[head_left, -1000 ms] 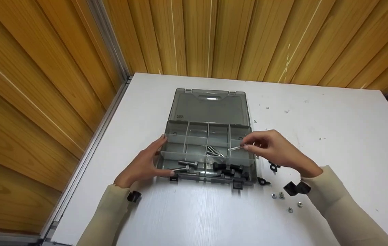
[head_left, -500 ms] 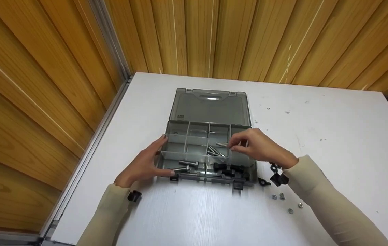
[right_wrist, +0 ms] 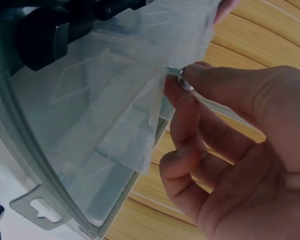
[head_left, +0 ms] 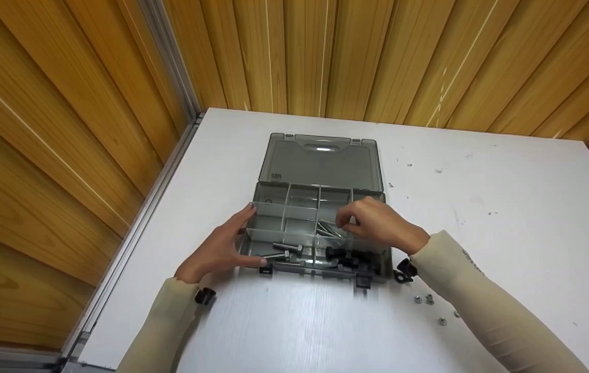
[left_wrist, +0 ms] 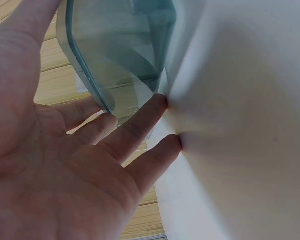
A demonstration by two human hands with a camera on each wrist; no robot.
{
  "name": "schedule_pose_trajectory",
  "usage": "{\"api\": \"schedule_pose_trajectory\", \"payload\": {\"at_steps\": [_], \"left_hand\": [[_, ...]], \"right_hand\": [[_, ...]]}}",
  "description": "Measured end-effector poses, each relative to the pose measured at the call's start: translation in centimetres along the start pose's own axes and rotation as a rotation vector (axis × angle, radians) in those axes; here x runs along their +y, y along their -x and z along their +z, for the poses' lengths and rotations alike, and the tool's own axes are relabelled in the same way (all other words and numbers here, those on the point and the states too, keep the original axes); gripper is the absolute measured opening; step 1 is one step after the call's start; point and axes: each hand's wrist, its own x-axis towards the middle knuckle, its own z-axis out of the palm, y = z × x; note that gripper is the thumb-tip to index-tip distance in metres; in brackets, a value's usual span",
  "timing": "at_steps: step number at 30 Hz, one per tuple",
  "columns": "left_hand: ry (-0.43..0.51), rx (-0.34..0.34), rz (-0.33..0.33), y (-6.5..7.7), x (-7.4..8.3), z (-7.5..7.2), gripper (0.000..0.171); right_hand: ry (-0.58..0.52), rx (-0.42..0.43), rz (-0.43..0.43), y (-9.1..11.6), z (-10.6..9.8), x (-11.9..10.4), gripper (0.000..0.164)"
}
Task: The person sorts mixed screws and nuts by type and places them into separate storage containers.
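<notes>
My right hand (head_left: 377, 223) hovers over the middle row of a grey see-through compartment box (head_left: 287, 207). Thumb and forefinger pinch a small silver screw (right_wrist: 185, 79) by its round head, seen in the right wrist view; in the head view my fingers hide it. Several silver screws (head_left: 328, 229) lie in the compartment below. At the box's left side, my left hand (head_left: 216, 254) has its fingers spread along the wall and its thumb at the front edge. Large silver hex bolts (head_left: 287, 247) fill the front left compartment, black bolts (head_left: 346, 256) the front right one.
The box's lid (head_left: 325, 163) lies open toward the back. Several small silver nuts (head_left: 429, 299) are scattered on the white table (head_left: 299, 331), right of the box. Near its front right corner is a black looped part (head_left: 403, 276). Wood-panelled walls (head_left: 356, 57) stand behind and left.
My right hand has moved left from the box's right edge, bringing the screw over the compartment of silver screws. My left hand stays where it was on the box.
</notes>
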Motion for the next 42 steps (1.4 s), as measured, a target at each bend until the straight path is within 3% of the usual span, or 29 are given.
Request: {"api": "schedule_pose_trajectory", "payload": {"at_steps": [9,20,34,42], "left_hand": [[-0.001,-0.002,-0.004,-0.1,0.0,0.1,0.126],[0.018,0.000,0.028,-0.2,0.2,0.1,0.126],[-0.013,0.000,0.011,-0.1,0.0,-0.2,0.125],[-0.032,-0.006,-0.017,-0.1,-0.2,-0.3,0.127]], "right_hand": [[0.052,0.021,-0.006,0.0,0.4,0.1,0.018],[0.011,0.106,-0.069,0.9,0.0,1.1,0.013],[-0.036,0.187,0.038,3.9,-0.4,3.9,0.018],[-0.033,0.250,0.044,6.5,-0.5,5.3,0.025]]}}
